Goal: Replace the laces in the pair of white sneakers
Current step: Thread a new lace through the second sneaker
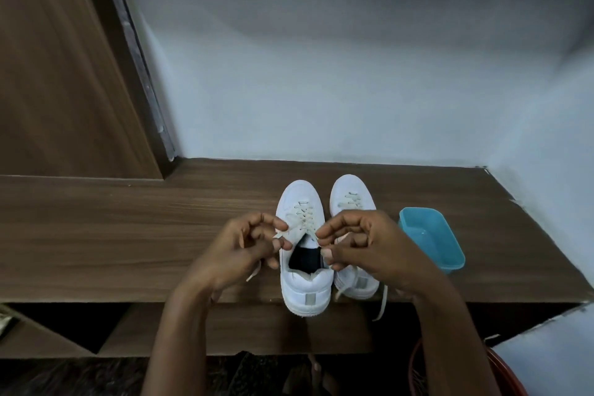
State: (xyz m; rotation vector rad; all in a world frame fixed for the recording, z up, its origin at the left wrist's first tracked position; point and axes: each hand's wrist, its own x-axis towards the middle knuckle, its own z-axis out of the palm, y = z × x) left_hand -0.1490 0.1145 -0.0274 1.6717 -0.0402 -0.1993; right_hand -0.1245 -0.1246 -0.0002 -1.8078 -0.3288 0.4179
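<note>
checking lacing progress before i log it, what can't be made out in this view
Head view, right sneaker: upper eyelets and tongue hidden behind the right hand.
Head view, lace of the left sneaker: its ends, covered by curled fingers of the left hand and right hand pinching it.
Head view, red basket: cut off by the bottom edge and the right forearm.

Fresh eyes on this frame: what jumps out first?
The left sneaker and right sneaker stand side by side on the shelf, toes away. Over the left one, the left hand and right hand each pinch an end of its lace. A blue tub sits just right of the pair.
</note>
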